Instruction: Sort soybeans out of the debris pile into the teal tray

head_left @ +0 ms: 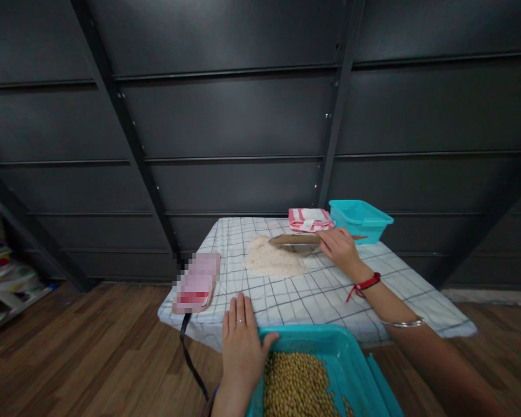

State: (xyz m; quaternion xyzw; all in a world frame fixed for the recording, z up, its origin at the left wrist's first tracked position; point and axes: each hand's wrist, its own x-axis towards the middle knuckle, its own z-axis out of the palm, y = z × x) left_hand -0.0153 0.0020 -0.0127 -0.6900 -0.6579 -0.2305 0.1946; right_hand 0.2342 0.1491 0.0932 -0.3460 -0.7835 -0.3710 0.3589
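Observation:
My right hand (341,252) grips a long, flat brown strip (296,239), cardboard-like with a ragged left end. The strip is at the right rear of a spread-out pale, fine-grained heap (271,258) on the checked cloth. My left hand (242,341) lies flat with fingers stretched over the table's front edge, its thumb at the rim of a turquoise tray (312,330). Brown beans or similar grains (296,385) lie in that tray, mostly on its left side.
A white checked cloth (230,243) covers the table. At the back are a folded pink-and-white striped towel (310,219) and a turquoise tub (360,214). Left stands a pink, partly pixelated flat object (200,281) with a black strap (189,353). A dark panelled wall (226,116) rises behind.

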